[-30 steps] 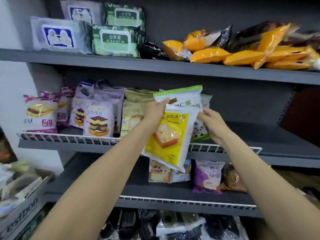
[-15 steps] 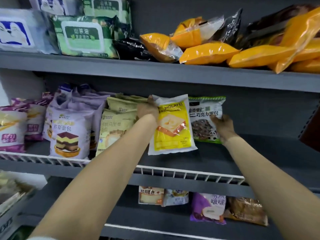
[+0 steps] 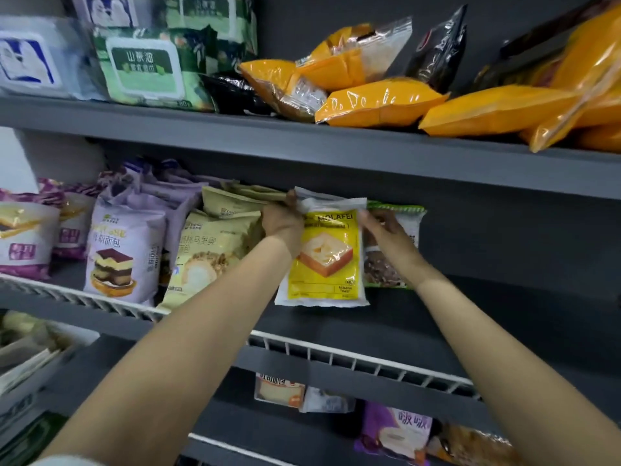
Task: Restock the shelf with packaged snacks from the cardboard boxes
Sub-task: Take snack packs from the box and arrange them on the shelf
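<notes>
A yellow-and-white banana toast packet [image 3: 327, 264] stands upright on the middle shelf [image 3: 470, 317]. My left hand [image 3: 284, 220] grips its top left corner. My right hand [image 3: 386, 230] lies with straight fingers at the packet's right edge, in front of a green-topped chocolate snack packet [image 3: 408, 216] that stands just behind and to the right. Beige cream-puff bread packets [image 3: 208, 253] stand directly to the left of the yellow one.
Purple layered-cake packets [image 3: 122, 250] fill the shelf's left. A white wire rail [image 3: 353, 358] edges the shelf front. The top shelf holds wet-wipe packs [image 3: 144, 67] and orange bags [image 3: 383, 102]. More snacks [image 3: 396, 428] lie on the lower shelf. A cardboard box [image 3: 30, 368] sits at lower left.
The yellow packet went from held in front of the shelf to standing upright on it. My right hand rose from the green packet's lower edge to the yellow packet's top right.
</notes>
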Available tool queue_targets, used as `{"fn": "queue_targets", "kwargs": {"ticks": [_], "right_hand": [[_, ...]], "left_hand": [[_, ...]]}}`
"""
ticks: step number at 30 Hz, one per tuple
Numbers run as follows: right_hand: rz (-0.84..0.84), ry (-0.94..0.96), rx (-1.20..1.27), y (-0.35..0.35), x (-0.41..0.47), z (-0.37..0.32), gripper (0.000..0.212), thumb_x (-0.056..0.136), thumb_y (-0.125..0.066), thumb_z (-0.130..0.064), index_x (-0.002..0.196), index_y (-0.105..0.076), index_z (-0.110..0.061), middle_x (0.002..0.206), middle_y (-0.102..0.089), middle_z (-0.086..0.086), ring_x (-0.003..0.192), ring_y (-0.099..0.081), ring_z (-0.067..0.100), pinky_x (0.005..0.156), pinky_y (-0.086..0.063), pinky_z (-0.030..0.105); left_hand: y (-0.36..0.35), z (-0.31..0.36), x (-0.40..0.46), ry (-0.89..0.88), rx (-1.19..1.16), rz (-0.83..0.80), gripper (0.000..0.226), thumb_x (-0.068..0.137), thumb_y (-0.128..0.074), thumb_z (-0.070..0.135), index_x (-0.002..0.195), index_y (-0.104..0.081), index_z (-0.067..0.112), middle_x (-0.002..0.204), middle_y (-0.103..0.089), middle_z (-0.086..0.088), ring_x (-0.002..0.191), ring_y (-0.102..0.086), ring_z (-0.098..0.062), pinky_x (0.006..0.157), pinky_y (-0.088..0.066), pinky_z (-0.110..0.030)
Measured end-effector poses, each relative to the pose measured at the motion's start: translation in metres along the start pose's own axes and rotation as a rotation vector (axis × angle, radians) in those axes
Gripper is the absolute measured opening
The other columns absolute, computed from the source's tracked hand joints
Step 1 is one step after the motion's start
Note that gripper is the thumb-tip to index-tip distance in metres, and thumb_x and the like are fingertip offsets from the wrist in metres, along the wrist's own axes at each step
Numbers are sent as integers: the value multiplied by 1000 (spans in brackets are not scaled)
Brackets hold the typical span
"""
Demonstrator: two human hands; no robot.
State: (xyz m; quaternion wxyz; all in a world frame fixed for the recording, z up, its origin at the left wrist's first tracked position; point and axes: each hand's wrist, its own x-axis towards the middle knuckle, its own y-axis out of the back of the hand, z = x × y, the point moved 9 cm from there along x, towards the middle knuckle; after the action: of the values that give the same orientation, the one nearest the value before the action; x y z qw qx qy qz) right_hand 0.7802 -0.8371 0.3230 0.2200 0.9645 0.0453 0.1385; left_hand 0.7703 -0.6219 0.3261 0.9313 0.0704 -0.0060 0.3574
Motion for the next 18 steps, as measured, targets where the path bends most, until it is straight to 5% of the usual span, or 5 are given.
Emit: {"fn": "queue_targets", "kwargs": {"ticks": [2,5,10,14,18], "right_hand": [[-201,10,163,-26,-5,-13,31,92,-59,-23,122,-51,-16,103,-60,-16,93,-62,-3,63,-43,-2],[-124,85,279,-35,-2,-18,33,84,-68,-7,114,-55,-10,107,-66,2,81,-65,-2,66,-51,9],[34,10,271,-60,8,-5,52,77,-73,-1,123,-49,-6,120,-62,13,110,-61,27,97,-49,45],[93,-65,194,-84,12,3,85,78,-72,-10,146,-21,-6,140,-47,15,124,-50,30,103,-43,44],[268,-5,36,-81,4,-5,88,82,-67,-2,150,-11,-8,149,-34,11,132,-42,28,102,-36,26]], "left_hand": [[2,10,-7,-74,31,-46,52,97,-41,44,124,-54,1,129,-58,-15,121,-54,-30,91,-43,-29],[17,36,-17,-315,70,-77,43,99,-42,34,127,-46,2,131,-55,-15,120,-53,-31,91,-41,-30],[21,63,-32,-932,871,-98,47,92,-49,16,137,-36,9,137,-39,-14,125,-39,-32,100,-32,-36],[17,47,-29,-1026,1222,-177,64,87,-53,36,144,-28,19,147,-34,-4,136,-27,-24,110,-21,-36],[12,20,-17,-1001,1432,-304,88,76,-58,62,147,-22,24,153,-28,0,142,-20,-21,114,-12,-43]]}}
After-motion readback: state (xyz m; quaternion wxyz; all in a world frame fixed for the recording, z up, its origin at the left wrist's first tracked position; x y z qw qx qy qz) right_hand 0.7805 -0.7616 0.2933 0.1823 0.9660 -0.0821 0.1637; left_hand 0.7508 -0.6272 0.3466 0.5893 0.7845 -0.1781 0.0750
